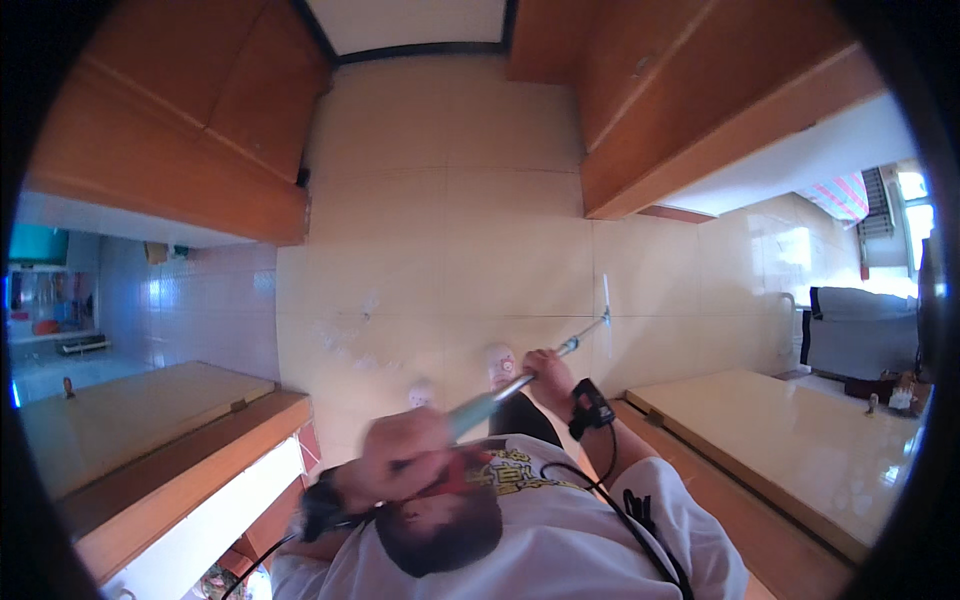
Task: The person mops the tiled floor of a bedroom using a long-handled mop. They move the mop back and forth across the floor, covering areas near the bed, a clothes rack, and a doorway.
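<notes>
A long-handled floor wiper slants from my body out to the right, with a pale green grip and a silver metal pole. Close to my chest, my left hand is wrapped round the green upper grip, slightly blurred by motion. Further down the pole, my right hand is closed round the metal part. The wiper's head shows as a thin whitish strip at the floor, right of my feet. Whether it carries a cloth or a rubber blade cannot be made out.
Beige tiled floor stretches ahead, with whitish marks left of my feet. Door leaves stand on both sides. Orange-brown wooden frames flank the passage. A dark-edged pale panel lies at the far end.
</notes>
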`<state>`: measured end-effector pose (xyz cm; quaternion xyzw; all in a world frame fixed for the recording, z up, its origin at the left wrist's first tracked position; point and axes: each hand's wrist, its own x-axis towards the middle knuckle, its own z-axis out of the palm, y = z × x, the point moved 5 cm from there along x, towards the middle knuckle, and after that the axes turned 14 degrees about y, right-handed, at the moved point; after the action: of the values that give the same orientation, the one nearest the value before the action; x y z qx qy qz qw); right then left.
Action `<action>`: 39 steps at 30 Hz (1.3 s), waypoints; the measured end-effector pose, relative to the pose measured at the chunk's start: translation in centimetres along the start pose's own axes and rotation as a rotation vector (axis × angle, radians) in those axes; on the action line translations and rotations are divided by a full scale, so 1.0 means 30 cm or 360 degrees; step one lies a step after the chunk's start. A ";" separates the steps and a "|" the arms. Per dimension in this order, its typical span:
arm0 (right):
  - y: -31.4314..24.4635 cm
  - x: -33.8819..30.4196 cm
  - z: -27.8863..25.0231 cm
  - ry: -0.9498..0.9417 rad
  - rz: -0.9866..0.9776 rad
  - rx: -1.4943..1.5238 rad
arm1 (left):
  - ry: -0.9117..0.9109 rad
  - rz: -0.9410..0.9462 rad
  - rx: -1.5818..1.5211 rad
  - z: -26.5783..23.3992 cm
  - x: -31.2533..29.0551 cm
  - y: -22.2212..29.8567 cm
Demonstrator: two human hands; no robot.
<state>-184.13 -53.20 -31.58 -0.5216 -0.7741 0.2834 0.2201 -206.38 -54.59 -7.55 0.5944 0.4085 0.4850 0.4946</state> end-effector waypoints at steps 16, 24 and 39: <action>-1.227 0.422 0.949 -0.0420 -0.0130 0.0436 | 0.0978 0.0290 0.0644 -1.108 -0.633 0.395; -1.270 0.223 0.973 -0.0481 -0.0389 0.0163 | 0.1076 0.0223 0.0253 -1.173 -0.813 0.441; -0.826 -0.111 1.033 -0.0366 0.0193 0.0408 | 0.0417 0.0133 0.0360 -0.955 -0.674 0.194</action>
<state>-219.56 -70.11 -38.19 -0.4992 -0.7188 0.4503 0.1772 -238.39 -69.64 -4.15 0.5943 0.4964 0.5293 0.3467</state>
